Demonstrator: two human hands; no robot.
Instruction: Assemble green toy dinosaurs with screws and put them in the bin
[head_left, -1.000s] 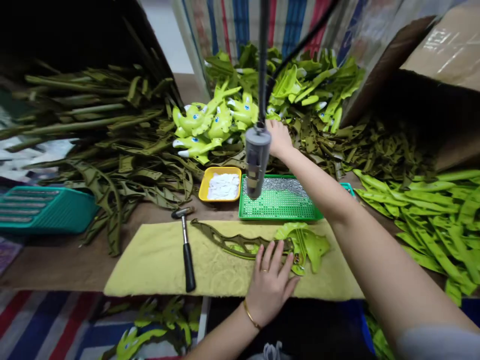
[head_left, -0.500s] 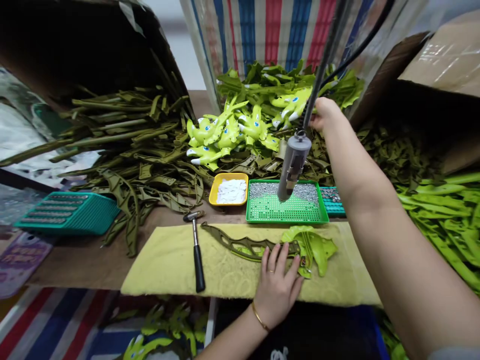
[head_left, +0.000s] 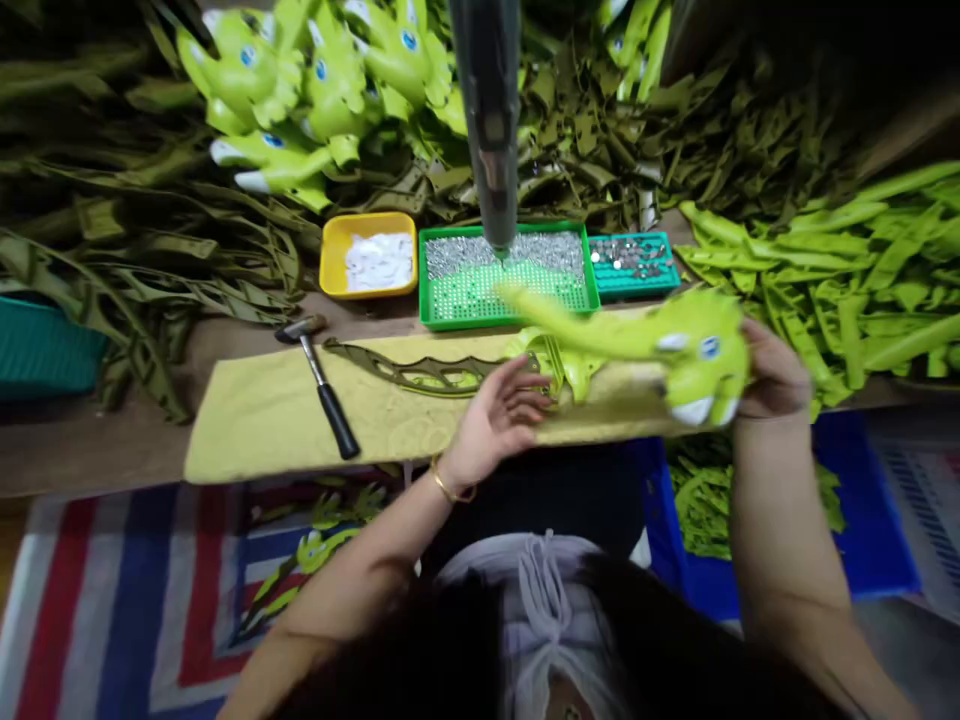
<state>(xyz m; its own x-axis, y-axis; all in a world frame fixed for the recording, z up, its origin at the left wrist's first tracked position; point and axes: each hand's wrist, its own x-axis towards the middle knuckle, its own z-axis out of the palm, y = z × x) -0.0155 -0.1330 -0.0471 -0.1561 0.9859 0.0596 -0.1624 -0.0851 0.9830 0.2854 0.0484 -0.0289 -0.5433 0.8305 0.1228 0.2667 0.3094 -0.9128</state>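
Observation:
My right hand (head_left: pixel 776 370) grips a bright green plastic toy head with a blue eye (head_left: pixel 690 355), held above the right end of the yellow cloth (head_left: pixel 262 410); the toy is smeared by motion. My left hand (head_left: pixel 499 420) hovers over the cloth with its fingers spread and curled, holding nothing. Just beyond its fingers lie an olive-green curved plastic piece (head_left: pixel 420 370) and a light green part (head_left: pixel 559 365). A grey powered screwdriver (head_left: pixel 491 130) hangs over the green tray (head_left: pixel 435 300).
A hammer (head_left: pixel 322 385) lies on the cloth's left. A yellow tray of white bits (head_left: pixel 334 255) and a teal tray (head_left: pixel 634 275) flank the green screw tray. Heaps of olive and light green plastic parts (head_left: pixel 847 270) and finished green toys (head_left: pixel 300 90) surround the bench. A blue bin (head_left: pixel 862 500) sits below right.
My right hand came back from the far pile with a green toy head. My left hand lifted off the parts on the cloth. The view tipped downward.

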